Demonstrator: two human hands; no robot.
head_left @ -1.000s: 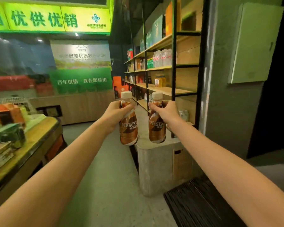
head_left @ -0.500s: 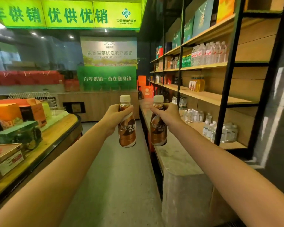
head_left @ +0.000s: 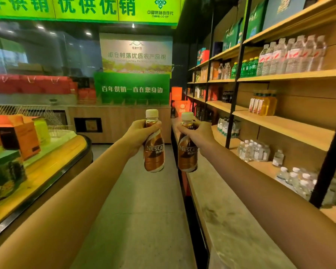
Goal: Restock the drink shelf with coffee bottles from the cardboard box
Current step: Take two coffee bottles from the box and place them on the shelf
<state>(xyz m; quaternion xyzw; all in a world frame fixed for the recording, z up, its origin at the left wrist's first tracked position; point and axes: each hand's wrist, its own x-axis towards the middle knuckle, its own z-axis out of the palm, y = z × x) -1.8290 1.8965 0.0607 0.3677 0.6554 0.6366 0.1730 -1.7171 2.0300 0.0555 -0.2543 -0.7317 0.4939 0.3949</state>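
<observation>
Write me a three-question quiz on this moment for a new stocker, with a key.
1. True or false: the left hand grips the left coffee bottle, the right hand the right coffee bottle, both capped.
2. The drink shelf stands on the person's: A) left B) right C) neither side.
3. Fill in: the yellow drink bottles stand one board ___ the red-labelled water bottles.
Key: 1 true; 2 B; 3 below.

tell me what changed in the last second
The person moved forward into the aisle, so the drink shelf now fills the right side, closer. Nothing taken or let go: the left hand still grips the left coffee bottle near its neck, the right hand the right coffee bottle, both upright.
</observation>
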